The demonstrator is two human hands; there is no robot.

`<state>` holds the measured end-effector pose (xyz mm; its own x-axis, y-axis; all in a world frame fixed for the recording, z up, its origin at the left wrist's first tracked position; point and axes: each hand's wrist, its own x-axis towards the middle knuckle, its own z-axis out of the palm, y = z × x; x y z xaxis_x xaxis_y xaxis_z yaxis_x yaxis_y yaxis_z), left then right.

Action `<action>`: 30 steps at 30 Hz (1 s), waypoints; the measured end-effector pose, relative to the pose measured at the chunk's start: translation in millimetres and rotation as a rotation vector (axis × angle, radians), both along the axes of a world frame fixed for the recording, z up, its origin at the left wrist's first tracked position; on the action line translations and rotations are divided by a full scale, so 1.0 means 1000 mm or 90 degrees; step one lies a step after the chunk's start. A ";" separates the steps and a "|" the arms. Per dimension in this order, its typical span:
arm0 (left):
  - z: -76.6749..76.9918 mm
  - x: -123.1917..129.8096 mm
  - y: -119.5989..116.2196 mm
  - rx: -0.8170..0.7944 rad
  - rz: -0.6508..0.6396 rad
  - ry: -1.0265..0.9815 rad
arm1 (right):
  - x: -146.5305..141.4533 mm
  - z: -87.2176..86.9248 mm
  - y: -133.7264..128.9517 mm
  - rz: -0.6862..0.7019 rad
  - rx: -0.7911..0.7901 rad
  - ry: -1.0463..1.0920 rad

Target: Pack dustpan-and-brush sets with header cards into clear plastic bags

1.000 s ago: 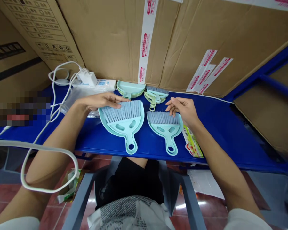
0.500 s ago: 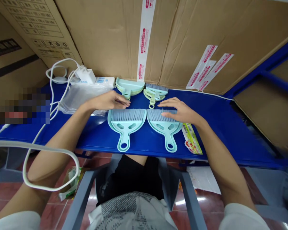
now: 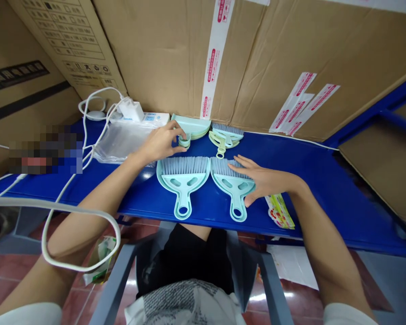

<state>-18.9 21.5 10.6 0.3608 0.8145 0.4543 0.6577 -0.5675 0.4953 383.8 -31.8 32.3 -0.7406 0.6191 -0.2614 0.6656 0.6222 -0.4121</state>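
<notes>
Two light-blue dustpans lie side by side with their handles towards me. The left dustpan (image 3: 160, 175) carries a grey-bristled brush (image 3: 185, 167). In the right dustpan (image 3: 216, 184) rests a matching brush (image 3: 236, 184). My left hand (image 3: 164, 142) has thumb and forefinger curled round the handle end of a stack of dustpans (image 3: 193, 125) at the back; how many handles it grips is hidden. Over the right set, my right hand (image 3: 270, 180) is spread, its fingers above the bristles and its thumb beside the brush handle.
A pile of small brushes (image 3: 225, 134) stands against the cardboard wall (image 3: 176, 58). Clear plastic bags (image 3: 117, 140) lie to the left, near a power strip (image 3: 157, 118) and white cables (image 3: 85, 135). A yellow-green printed packet (image 3: 280, 211) lies near the front edge at right.
My left hand has moved back to the stacked dustpans' handles. My right hand has shifted slightly towards me, with its thumb lowered beside the brush. The camera view has shifted slightly.
</notes>
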 end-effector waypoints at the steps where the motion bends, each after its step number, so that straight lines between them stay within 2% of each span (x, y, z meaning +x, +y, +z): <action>1: -0.003 -0.001 0.002 -0.001 -0.004 0.011 | 0.000 0.003 0.000 -0.002 0.013 0.027; 3: -0.009 -0.002 0.005 0.009 -0.019 0.028 | -0.002 0.007 0.003 -0.032 0.081 0.124; 6: -0.014 -0.002 0.008 0.016 -0.036 0.048 | -0.015 0.005 0.012 -0.164 0.239 0.303; 8: -0.015 -0.001 0.009 0.014 -0.036 0.067 | -0.032 -0.002 0.018 -0.248 0.279 0.341; 10: -0.015 -0.001 0.008 0.020 -0.034 0.090 | -0.052 -0.008 0.024 -0.292 0.274 0.294; 13: -0.015 -0.001 0.008 0.036 -0.037 0.107 | -0.079 -0.009 0.032 -0.314 0.313 0.134; 16: -0.016 0.000 0.008 0.043 -0.036 0.103 | -0.095 -0.005 0.036 -0.264 0.342 -0.002; 19: -0.017 0.001 0.009 0.047 -0.046 0.113 | -0.100 -0.002 0.035 -0.204 0.333 -0.031; 27: -0.018 0.000 0.011 0.060 -0.051 0.131 | -0.104 0.005 0.034 -0.185 0.326 -0.125; 30: -0.018 0.000 0.011 0.056 -0.050 0.131 | -0.106 0.007 0.038 -0.212 0.337 -0.169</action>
